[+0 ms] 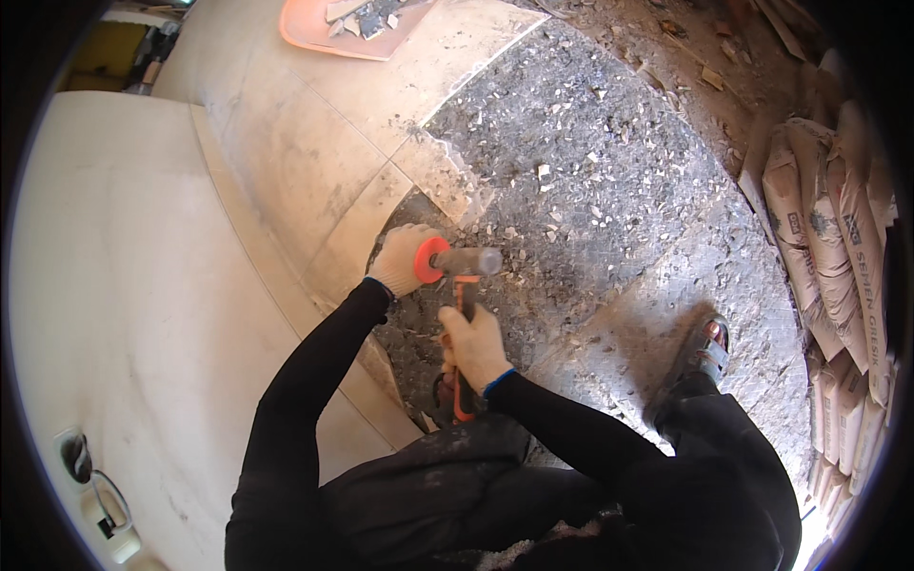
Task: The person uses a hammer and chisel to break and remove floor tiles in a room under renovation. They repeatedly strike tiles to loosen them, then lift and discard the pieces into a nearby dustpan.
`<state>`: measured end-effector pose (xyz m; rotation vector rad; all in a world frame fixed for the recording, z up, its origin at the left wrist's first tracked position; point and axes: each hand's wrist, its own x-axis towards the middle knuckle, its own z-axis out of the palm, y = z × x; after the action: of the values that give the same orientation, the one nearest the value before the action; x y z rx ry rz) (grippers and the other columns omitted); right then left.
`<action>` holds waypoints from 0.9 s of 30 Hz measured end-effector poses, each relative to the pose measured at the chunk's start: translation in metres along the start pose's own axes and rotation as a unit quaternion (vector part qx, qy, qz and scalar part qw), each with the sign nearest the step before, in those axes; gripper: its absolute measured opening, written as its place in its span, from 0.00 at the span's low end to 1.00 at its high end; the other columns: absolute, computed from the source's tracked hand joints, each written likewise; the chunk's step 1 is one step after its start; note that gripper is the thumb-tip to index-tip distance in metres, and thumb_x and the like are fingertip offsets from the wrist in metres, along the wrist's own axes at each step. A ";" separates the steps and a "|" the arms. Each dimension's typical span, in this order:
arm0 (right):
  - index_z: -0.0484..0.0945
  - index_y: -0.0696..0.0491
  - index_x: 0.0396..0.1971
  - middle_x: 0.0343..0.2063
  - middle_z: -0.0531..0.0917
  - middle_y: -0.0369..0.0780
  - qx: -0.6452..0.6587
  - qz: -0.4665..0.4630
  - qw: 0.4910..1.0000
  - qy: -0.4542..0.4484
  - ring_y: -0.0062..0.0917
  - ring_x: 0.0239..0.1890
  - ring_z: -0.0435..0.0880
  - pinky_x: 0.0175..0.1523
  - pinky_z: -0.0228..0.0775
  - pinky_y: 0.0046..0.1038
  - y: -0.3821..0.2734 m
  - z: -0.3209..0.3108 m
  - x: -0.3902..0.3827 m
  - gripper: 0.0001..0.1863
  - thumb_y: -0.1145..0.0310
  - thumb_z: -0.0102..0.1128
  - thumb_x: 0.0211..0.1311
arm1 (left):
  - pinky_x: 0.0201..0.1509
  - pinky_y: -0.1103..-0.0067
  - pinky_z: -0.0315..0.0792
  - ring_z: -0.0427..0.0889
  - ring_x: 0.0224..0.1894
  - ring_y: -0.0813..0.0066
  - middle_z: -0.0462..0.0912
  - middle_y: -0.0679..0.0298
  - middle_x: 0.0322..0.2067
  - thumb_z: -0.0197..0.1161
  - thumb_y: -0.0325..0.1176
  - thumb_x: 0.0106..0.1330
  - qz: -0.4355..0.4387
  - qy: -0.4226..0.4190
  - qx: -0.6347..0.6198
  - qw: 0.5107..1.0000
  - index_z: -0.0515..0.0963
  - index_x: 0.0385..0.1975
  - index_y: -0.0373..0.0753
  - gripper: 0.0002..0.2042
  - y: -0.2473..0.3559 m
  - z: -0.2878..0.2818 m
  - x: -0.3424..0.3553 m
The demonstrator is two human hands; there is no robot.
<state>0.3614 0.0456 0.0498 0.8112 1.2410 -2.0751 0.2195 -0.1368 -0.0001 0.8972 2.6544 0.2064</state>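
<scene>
My left hand (402, 257), in a pale knit glove, is closed round a chisel with a round orange-red hand guard (427, 260). Its tip is hidden behind the hand. My right hand (478, 348), also gloved, grips the black and orange handle of a hammer (470, 263). The metal hammer head lies right over the chisel's struck end; I cannot tell whether they touch. Both hands are low over the rough grey floor bed (571, 228), beside the broken edge of the cream floor tiles (357, 214).
Pale tile chips lie scattered over the grey bed. An orange tub (381, 46) with broken pieces stands on the tiles at the far side. Stacked paper sacks (824, 228) line the right. A white wall (124, 285) rises on the left. My sandalled foot (706, 350) is at right.
</scene>
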 end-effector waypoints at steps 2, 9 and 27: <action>0.76 0.61 0.43 0.25 0.80 0.39 0.039 -0.002 0.999 0.020 0.24 0.16 0.78 0.21 0.75 0.33 -0.017 -0.009 -0.001 0.17 0.60 0.62 0.74 | 0.60 0.61 0.76 0.83 0.55 0.54 0.85 0.60 0.46 0.73 0.39 0.63 0.006 0.020 -0.025 0.999 0.84 0.47 0.46 0.14 0.001 -0.006 -0.002; 0.68 0.53 0.28 0.17 0.69 0.34 0.244 -0.099 0.957 0.125 0.20 0.13 0.67 0.22 0.72 0.35 -0.034 -0.002 0.005 0.17 0.60 0.57 0.76 | 0.66 0.63 0.76 0.85 0.56 0.54 0.89 0.60 0.51 0.77 0.32 0.60 -0.003 0.098 -0.133 0.986 0.86 0.50 0.42 0.18 -0.003 -0.022 -0.019; 0.69 0.54 0.39 0.20 0.72 0.36 0.185 0.046 0.980 0.063 0.22 0.15 0.71 0.26 0.75 0.35 0.013 0.057 -0.006 0.14 0.60 0.60 0.75 | 0.60 0.66 0.82 0.89 0.52 0.58 0.92 0.60 0.49 0.73 0.31 0.61 0.036 0.117 -0.080 0.989 0.89 0.48 0.40 0.15 -0.004 -0.017 -0.024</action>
<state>0.3632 -0.0099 0.0693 1.1582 0.8672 -2.2384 0.2290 -0.1552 0.0211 0.9689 2.7687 0.5672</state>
